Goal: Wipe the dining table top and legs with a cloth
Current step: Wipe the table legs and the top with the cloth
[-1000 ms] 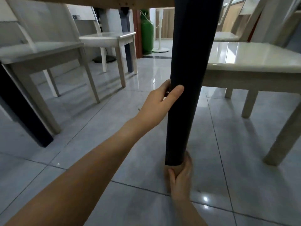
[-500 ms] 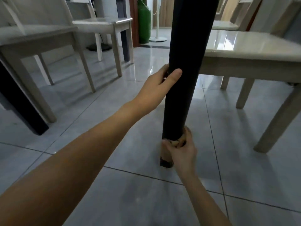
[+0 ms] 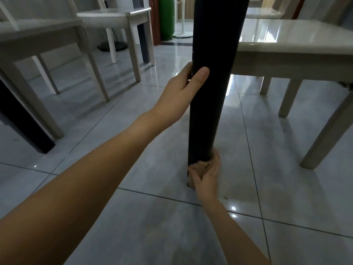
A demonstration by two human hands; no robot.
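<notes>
While the left hand grips the dark table leg partway up, the right hand holds a small brown cloth low down on the same leg. The left thumb lies flat across the front of the leg. The other left fingers go round the far side, where they are hidden.

The cloth is bunched up and sits right at the bottom of the leg, just above the floor. It is pressed against the leg, tucked between the leg and the right palm. The right fingers curl round the right side of the leg, over the cloth. The right thumb is on the left side, touching the cloth's lower edge. Only a little of the cloth peeks out above the thumb. The rest is under the hand. The right hand looks a bit blurry.

The floor is made of shiny grey tiles with thin dark lines between them. A pale chair stands just behind the leg on the right. Two more pale chairs stand on the left, well apart from the hands. Another dark table leg slants down at the left edge. Far back there is a green tank next to a white stand.
</notes>
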